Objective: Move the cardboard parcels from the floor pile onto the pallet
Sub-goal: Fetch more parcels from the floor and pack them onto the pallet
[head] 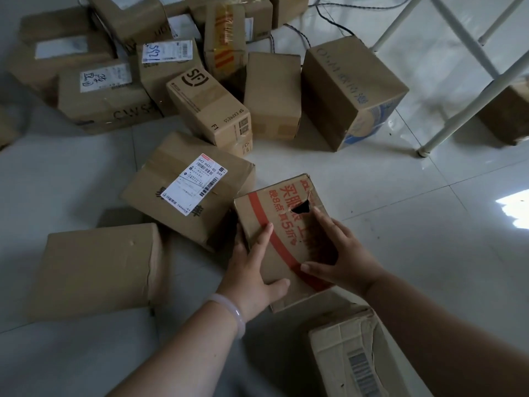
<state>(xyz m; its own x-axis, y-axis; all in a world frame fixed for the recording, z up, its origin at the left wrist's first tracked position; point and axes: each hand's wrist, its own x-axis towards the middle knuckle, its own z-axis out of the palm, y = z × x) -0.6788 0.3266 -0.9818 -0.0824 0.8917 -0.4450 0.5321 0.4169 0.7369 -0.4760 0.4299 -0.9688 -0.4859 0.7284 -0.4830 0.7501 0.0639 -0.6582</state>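
A cardboard parcel (282,224) with a red stripe, red print and a torn hole in its top face sits tilted in front of me, low over the white tiled floor. My left hand (252,270) grips its near left corner, fingers on the left side and top and the thumb on the near face. My right hand (340,253) holds its right side, with the forefinger stretched toward the hole and the thumb on the top face. Whether the parcel touches the floor is hidden. No pallet is in view.
A floor pile of parcels fills the back left, including an SF Express box (209,110), a labelled box (189,187) and a tall box (352,90). A plain box (97,267) lies left, a torn one (352,353) by my right arm. White frame legs (458,90) and cables (329,21) stand back right.
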